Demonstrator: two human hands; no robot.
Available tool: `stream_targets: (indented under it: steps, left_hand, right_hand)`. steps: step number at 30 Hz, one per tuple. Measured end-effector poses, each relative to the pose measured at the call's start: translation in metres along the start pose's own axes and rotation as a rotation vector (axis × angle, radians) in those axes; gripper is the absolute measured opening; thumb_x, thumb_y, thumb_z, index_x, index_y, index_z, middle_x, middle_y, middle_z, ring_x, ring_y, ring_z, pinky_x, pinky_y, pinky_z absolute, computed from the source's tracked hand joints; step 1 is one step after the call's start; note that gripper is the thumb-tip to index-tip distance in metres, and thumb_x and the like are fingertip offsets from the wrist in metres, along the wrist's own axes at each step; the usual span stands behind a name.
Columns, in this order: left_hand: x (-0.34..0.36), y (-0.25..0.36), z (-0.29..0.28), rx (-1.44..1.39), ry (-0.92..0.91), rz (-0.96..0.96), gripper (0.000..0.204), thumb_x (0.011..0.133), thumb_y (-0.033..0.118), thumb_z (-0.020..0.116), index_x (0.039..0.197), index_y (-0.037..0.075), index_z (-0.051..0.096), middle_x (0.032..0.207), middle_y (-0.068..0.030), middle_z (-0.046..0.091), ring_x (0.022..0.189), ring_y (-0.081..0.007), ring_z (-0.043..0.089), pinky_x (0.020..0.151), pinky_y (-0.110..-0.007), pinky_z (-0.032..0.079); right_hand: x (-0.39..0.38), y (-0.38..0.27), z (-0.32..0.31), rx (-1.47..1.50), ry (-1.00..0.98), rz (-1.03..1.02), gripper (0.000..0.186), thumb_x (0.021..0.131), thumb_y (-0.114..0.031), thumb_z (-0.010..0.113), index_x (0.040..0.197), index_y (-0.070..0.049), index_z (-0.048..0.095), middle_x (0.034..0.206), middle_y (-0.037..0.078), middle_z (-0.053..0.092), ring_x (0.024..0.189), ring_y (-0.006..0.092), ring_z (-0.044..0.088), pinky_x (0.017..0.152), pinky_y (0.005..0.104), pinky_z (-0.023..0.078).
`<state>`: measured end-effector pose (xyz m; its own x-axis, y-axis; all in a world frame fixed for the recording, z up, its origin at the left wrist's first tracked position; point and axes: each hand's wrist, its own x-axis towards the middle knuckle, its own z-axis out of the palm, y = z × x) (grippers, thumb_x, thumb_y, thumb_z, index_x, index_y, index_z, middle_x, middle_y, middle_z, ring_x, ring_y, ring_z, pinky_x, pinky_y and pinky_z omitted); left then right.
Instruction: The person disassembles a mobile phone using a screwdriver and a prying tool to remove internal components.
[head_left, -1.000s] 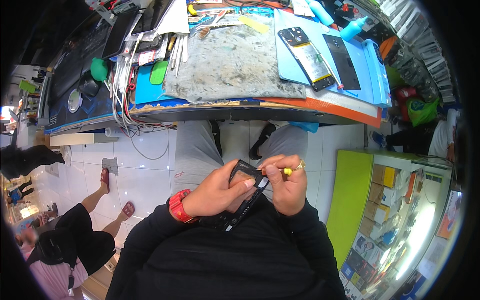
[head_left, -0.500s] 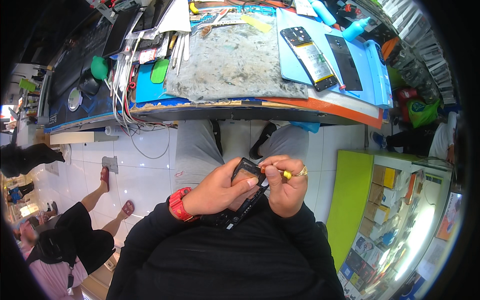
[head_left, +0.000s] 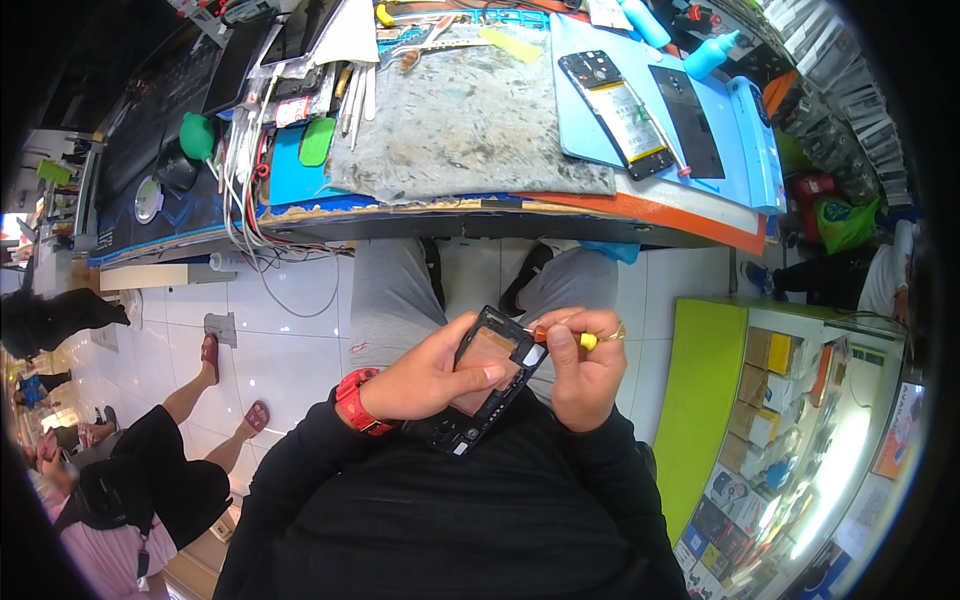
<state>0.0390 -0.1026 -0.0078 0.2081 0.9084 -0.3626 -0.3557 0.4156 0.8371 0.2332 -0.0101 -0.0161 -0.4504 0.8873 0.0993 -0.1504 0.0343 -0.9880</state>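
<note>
Above my lap, my left hand (head_left: 425, 378) is closed around a black phone frame (head_left: 518, 379), its thumb lying across a copper-coloured panel inside. The frame is tilted, with its upper end away from me. My right hand (head_left: 585, 385) pinches a small screwdriver (head_left: 587, 341) with an orange and yellow handle. Its thin shaft points left to the frame's upper right edge; whether the tip touches it I cannot tell. A pale patch shows on the frame beside my right thumb.
Beyond my knees is a workbench with a stained grey mat (head_left: 450, 125). An opened phone (head_left: 615, 115) lies on a blue sheet at its right. Tweezers, cables (head_left: 240, 190) and a green air blower (head_left: 197, 135) are to the left. A glass display case (head_left: 790, 430) stands at my right.
My right hand and the screwdriver have shifted slightly right, away from the middle of the frame. More of the frame's upper end and the handle now shows. My left hand keeps its hold.
</note>
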Motion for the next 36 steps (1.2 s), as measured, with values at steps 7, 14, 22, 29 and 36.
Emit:
stream_targets:
  steps: [7,14,22,29,36]
  left_hand:
    - [0.000,-0.005,-0.003,-0.103,-0.030,-0.006,0.046,0.106,0.019,0.068,0.143,0.000,0.048,0.128,-0.0062,0.062,0.119,-0.0104,0.057,0.105,-0.031,0.047]
    - [-0.001,-0.006,-0.001,-0.098,0.050,-0.021,0.047,0.106,0.021,0.067,0.143,0.000,0.047,0.128,-0.0060,0.062,0.118,-0.0100,0.057,0.104,-0.030,0.048]
    - [-0.002,-0.005,0.003,-0.113,0.098,-0.030,0.046,0.107,0.021,0.066,0.143,0.000,0.047,0.127,-0.0073,0.063,0.119,-0.0105,0.058,0.102,-0.030,0.049]
    - [-0.002,-0.001,0.006,-0.043,0.115,-0.024,0.044,0.107,0.020,0.064,0.143,0.000,0.047,0.126,-0.0079,0.064,0.118,-0.0109,0.059,0.102,-0.031,0.050]
    - [-0.005,-0.001,0.007,0.040,0.109,0.010,0.044,0.108,0.021,0.062,0.143,0.000,0.046,0.126,-0.0092,0.064,0.118,-0.0118,0.059,0.101,-0.031,0.050]
  right_hand:
    - [0.000,0.000,0.002,-0.021,-0.004,-0.012,0.016,0.103,-0.006,0.068,0.106,-0.002,0.053,0.100,0.017,0.073,0.088,0.0194,0.072,0.080,0.0313,0.057]
    - [0.000,0.002,-0.001,-0.102,0.048,-0.102,0.014,0.101,-0.005,0.070,0.104,-0.001,0.057,0.099,0.015,0.074,0.086,0.0198,0.072,0.077,0.0305,0.057]
    - [0.011,-0.038,-0.015,-0.745,-0.232,-0.390,0.019,0.084,0.002,0.080,0.099,-0.004,0.069,0.084,0.011,0.065,0.071,0.0283,0.067,0.062,0.0365,0.052]
    - [0.013,-0.040,-0.018,-0.682,-0.261,-0.334,0.017,0.083,-0.003,0.083,0.096,-0.005,0.072,0.084,0.009,0.066,0.069,0.0280,0.066,0.060,0.0374,0.053]
    - [0.011,-0.030,-0.006,-0.557,-0.141,-0.235,0.017,0.088,-0.004,0.080,0.103,-0.003,0.071,0.086,0.010,0.069,0.071,0.0263,0.068,0.063,0.0364,0.054]
